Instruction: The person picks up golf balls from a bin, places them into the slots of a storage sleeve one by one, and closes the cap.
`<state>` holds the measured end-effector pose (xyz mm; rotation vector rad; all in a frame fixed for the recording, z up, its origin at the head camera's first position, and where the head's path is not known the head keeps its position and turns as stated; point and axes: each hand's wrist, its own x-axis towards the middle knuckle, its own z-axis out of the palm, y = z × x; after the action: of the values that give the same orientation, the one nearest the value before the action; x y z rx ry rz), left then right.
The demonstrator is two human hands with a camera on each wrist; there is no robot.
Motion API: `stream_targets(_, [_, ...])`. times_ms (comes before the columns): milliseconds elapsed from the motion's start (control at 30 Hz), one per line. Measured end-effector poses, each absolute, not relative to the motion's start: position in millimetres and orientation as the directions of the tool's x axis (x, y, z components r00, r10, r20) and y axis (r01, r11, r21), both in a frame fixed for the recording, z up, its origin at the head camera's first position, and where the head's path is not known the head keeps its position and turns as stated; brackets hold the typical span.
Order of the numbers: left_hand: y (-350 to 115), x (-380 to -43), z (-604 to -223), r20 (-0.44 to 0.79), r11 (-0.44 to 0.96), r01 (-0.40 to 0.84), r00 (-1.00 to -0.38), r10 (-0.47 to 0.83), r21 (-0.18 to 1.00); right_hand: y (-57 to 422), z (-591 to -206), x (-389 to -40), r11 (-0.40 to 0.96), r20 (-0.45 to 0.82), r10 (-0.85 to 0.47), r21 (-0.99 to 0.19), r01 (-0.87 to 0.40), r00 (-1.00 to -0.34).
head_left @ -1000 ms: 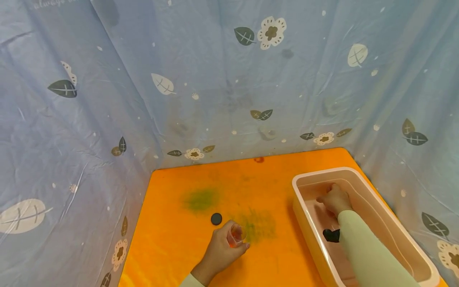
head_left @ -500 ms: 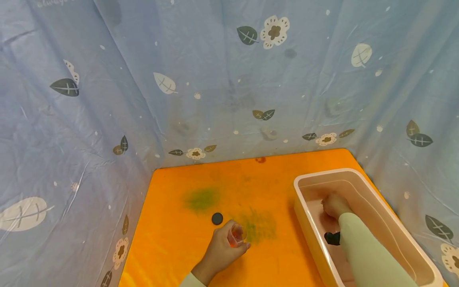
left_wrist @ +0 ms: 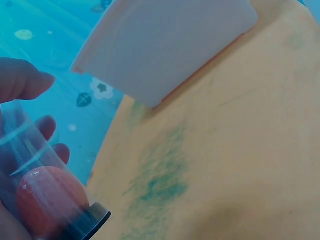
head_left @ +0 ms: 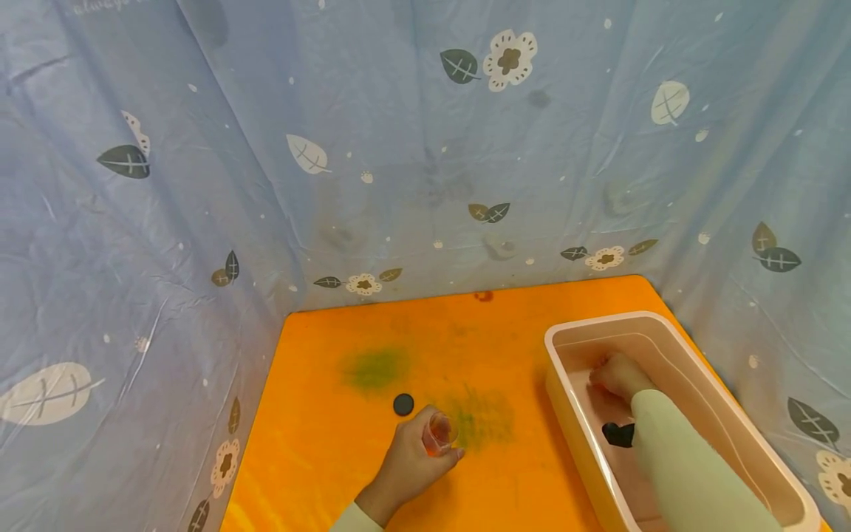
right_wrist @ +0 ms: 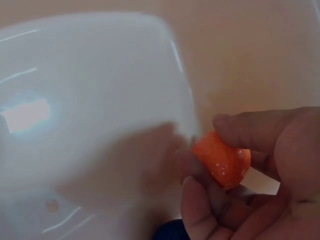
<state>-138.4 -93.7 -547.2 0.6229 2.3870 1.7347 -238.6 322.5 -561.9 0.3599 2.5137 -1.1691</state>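
My left hand (head_left: 419, 454) grips a clear plastic tube (head_left: 440, 434) above the orange table. In the left wrist view, an orange-red ball (left_wrist: 52, 200) lies inside the tube, against its black end cap (left_wrist: 95, 222). Over at the right, my right hand (head_left: 621, 375) is down inside the pale pink basin (head_left: 561, 369). The right wrist view shows the thumb and fingers pinching a small, shiny orange ball (right_wrist: 222, 160), partly hidden by them. On the table just beyond the left hand lies a round black disc (head_left: 402, 404), similar to the tube's cap.
A black object (head_left: 618, 434) shows in the basin area beside the right sleeve; its kind is unclear. The orange table (head_left: 319, 451) has green smudges. A blue patterned curtain (head_left: 399, 148) encloses the back and both sides.
My right hand has shifted slightly within the basin, its fingers drawing in from a more spread pose. The left hand and the tube have stayed almost still.
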Motion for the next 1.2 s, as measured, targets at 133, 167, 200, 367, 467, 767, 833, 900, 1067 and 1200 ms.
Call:
stream_targets(133, [-91.9, -136.3, -537.7, 0.137, 0.212, 0.239, -0.903, 0.406, 0.948, 322.4, -557.8, -239.5, 0.602, -0.41, 0.071, -0.709, 0.367, -0.909])
stream_targets(167, [-91.8, -135.5, -534.0, 0.139, 0.201, 0.238, -0.902, 0.409, 0.95, 321.6, -556.2, -239.2, 0.605, -0.392, 0.064, -0.716, 0.348, -0.918])
stream_targets(200, [-91.6, -134.5, -530.3, 0.138, 0.194, 0.235, -0.9, 0.413, 0.953, 320.9, -554.3, -238.6, 0.608, -0.368, 0.053, -0.725, 0.322, -0.928])
stream_targets(367, [-92.6, -132.6, -523.6, 0.166, 0.213, 0.274, -0.894, 0.416, 0.938, 313.0, -541.5, -234.8, 0.55, -0.31, 0.03, -0.789, 0.275, -0.95])
stream_targets(467, [-94.6, -135.0, -533.2, 0.164, 0.247, 0.279, -0.901, 0.402, 0.928, 306.9, -533.4, -231.4, 0.498, -0.284, 0.022, -0.828, 0.257, -0.958])
stream_targets(767, [-99.2, -141.2, -551.4, 0.151, 0.235, 0.27, -0.893, 0.424, 0.934, 293.4, -505.6, -223.3, 0.392, -0.193, 0.008, -0.902, 0.181, -0.981])
stream_targets(833, [-99.3, -140.9, -550.8, 0.152, 0.244, 0.273, -0.894, 0.421, 0.931, 291.7, -499.1, -221.2, 0.39, -0.194, 0.01, -0.903, 0.183, -0.981])
stream_targets(900, [-99.3, -140.5, -550.4, 0.152, 0.253, 0.274, -0.897, 0.415, 0.928, 289.0, -493.5, -218.9, 0.381, -0.17, 0.012, -0.91, 0.162, -0.985])
stream_targets(1067, [-99.0, -140.2, -550.5, 0.154, 0.254, 0.273, -0.9, 0.407, 0.928, 274.8, -479.8, -212.6, 0.417, -0.004, 0.005, -0.909, 0.006, -1.0])
stream_targets(1200, [-98.6, -140.6, -551.1, 0.149, 0.231, 0.259, -0.902, 0.406, 0.938, 259.4, -466.4, -206.3, 0.417, 0.052, -0.017, -0.907, -0.055, -0.998])
